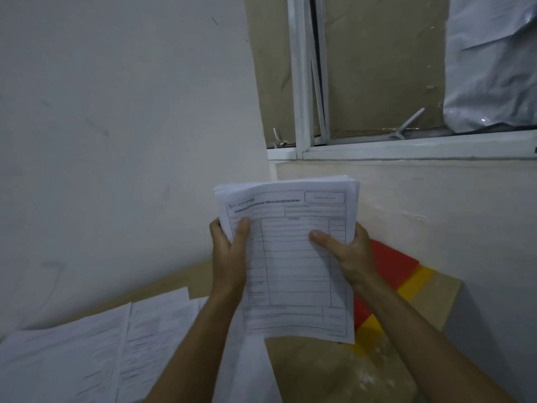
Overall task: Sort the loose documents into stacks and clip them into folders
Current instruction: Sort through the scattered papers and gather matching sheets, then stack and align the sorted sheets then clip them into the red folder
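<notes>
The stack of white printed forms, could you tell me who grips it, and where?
Both hands: left hand grips its left edge, right hand its right edge.

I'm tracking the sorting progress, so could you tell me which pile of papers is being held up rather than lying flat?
The stack of forms, gripped by the left hand and right hand; the other sheets lie flat.

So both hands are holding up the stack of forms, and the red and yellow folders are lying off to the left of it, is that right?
Not quite. Both the left hand and the right hand do hold up the stack of forms, but the head view shows the red and yellow folders to the right of it, not the left.
</notes>
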